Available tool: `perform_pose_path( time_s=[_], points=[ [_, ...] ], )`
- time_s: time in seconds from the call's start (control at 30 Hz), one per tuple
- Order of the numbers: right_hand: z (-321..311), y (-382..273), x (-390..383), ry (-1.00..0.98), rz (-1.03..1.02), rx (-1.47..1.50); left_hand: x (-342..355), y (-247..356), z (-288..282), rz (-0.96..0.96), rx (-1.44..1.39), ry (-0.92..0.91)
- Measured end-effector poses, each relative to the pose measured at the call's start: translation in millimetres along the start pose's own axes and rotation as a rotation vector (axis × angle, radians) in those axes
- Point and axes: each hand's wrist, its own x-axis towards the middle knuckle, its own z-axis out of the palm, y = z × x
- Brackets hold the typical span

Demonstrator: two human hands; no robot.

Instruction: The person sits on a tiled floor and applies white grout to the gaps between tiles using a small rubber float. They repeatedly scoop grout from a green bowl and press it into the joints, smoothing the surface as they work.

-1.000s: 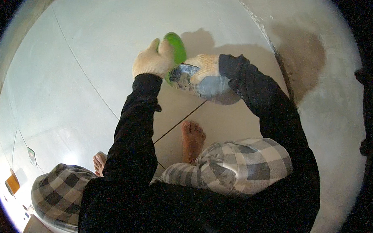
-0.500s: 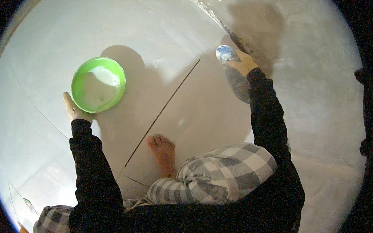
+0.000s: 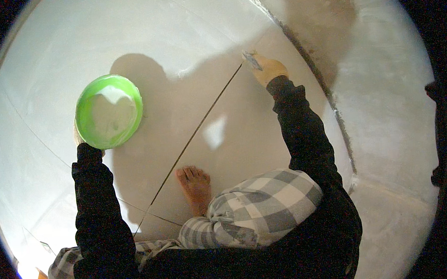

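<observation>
We look straight down at a person crouched on a pale tiled floor [image 3: 219, 35], with both arms in dark sleeves spread wide apart. The left hand [image 3: 80, 141] is mostly hidden under the rim of a bright green bowl [image 3: 109, 111], which it holds from below at the near edge; the bowl sits out to the left, its inside coated with a pale paste. The right hand [image 3: 268, 69] reaches far forward and to the right, its fingers closed around a small flat tool [image 3: 251, 60] whose blade touches the floor at the far end of a thin dark joint [image 3: 193, 138] between tiles. That joint runs diagonally from the tool back toward the person. A bare foot [image 3: 195, 185] rests on the tile just beside the joint, toes pointing away from us, and a knee in grey and white checked trousers [image 3: 256, 208] fills the space below the right arm. To the right, a rough grey strip [image 3: 326, 95] curves along the edge of the tiles, with darker bare floor [image 3: 393, 132] beyond it. The person's shadow falls across the tiles between the bowl and the tool.
</observation>
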Motion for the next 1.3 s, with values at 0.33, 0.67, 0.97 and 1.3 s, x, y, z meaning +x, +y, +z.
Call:
perform_pose_path(
  time_s=[0.33, 0.67, 0.97, 1.3],
  points=[
    [-2, 7, -35, -0.34, -0.298, -0.364, -5, 2, 14, 0.033, 0.026, 0.007],
    [-16, 16, 82, -0.156, -0.107, -0.249, 6, -5, -3, 0.067, 0.042, 0.101],
    [-9, -27, -5, -0.447, -0.314, -0.221, 0, -3, 7, 0.011, 0.023, 0.116],
    [-37, -10, 65, -0.174, -0.35, -0.284, -1, 0, 10, 0.017, -0.02, 0.062]
  ],
)
